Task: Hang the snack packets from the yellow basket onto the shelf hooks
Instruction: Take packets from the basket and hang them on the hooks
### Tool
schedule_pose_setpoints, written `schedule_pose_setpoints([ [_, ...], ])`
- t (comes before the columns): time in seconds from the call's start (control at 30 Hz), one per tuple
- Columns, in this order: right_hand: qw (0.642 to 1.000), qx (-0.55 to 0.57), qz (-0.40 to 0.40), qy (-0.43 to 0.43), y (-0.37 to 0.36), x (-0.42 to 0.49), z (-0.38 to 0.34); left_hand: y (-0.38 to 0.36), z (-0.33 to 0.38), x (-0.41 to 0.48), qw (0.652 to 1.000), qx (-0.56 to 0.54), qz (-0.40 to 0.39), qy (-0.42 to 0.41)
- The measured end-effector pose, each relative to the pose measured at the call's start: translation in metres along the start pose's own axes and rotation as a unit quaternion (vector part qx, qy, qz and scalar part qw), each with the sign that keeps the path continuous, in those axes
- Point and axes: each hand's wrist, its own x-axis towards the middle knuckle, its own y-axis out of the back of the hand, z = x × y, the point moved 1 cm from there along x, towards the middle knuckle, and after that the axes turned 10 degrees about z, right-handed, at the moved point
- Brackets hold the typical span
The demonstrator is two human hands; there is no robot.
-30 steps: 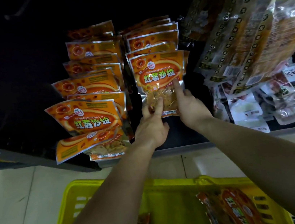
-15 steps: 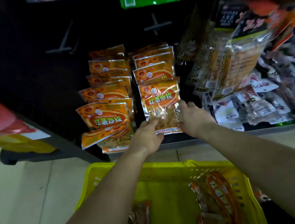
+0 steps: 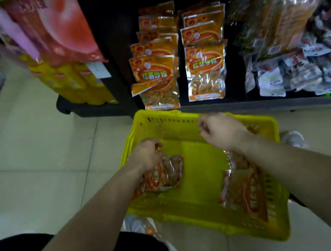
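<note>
**Change noted.** Half a second ago both hands were at the shelf, at the lower corners of the front orange snack packet [image 3: 205,64] in the right-hand column. Both have since been withdrawn and lowered over the yellow basket [image 3: 171,116]. That packet is now left hanging free at the front of its column, untouched. It is level with the neighbouring column of the same packets [image 3: 152,69]. The hooks themselves are hidden behind the stock.

**Hands.** The left hand [image 3: 148,154] is held low over the left side of the basket, fingers curled downward just above a packet lying there [image 3: 167,176]. Motion blur prevents it being established whether that packet has been grasped. The right hand [image 3: 222,133] is held over the far rim with its fingers loosely curled, and nothing is seen in it.

**Location of task items.** One packet is observed on the basket floor at the left. At least one more [image 3: 248,190] lies along the right side, partly covered by the right forearm. The basket stands on the tiled floor [image 3: 38,164], directly before the shelf.

**Assessment.** One hanging is judged complete and the next pick-up is judged to be starting, most probably with the left-hand packet. The task is therefore not finished, as stock remains in the basket.
</note>
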Motion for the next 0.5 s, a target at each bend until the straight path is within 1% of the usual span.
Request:
schedule_pose_setpoints([
  [0.1,0.990,0.010,-0.138,-0.023,-0.072,-0.017,-0.003,-0.015,-0.030,-0.018,0.999,0.024,-0.004,0.029],
  [0.17,0.980,0.046,-0.189,-0.035,-0.113,-0.022,-0.007,-0.021,-0.038,-0.026,0.999,0.042,-0.002,0.032],
  [0.2,0.976,0.069,-0.203,-0.039,-0.131,-0.021,-0.011,-0.022,-0.040,-0.028,0.998,0.049,-0.002,0.025],
  [0.27,0.970,0.113,-0.210,-0.039,-0.159,-0.013,-0.025,-0.020,-0.042,-0.032,0.999,0.040,0.007,0.012],
  [0.33,0.969,0.127,-0.206,-0.041,-0.182,0.000,-0.041,-0.010,-0.044,-0.031,0.999,0.007,0.033,0.006],
  [0.4,0.972,0.144,-0.183,-0.034,-0.197,0.014,-0.060,0.004,-0.050,-0.031,0.999,-0.017,0.051,0.006],
  [0.5,0.970,0.186,-0.154,-0.020,-0.205,0.033,-0.088,0.022,-0.061,-0.032,0.997,-0.018,0.068,0.011],
])
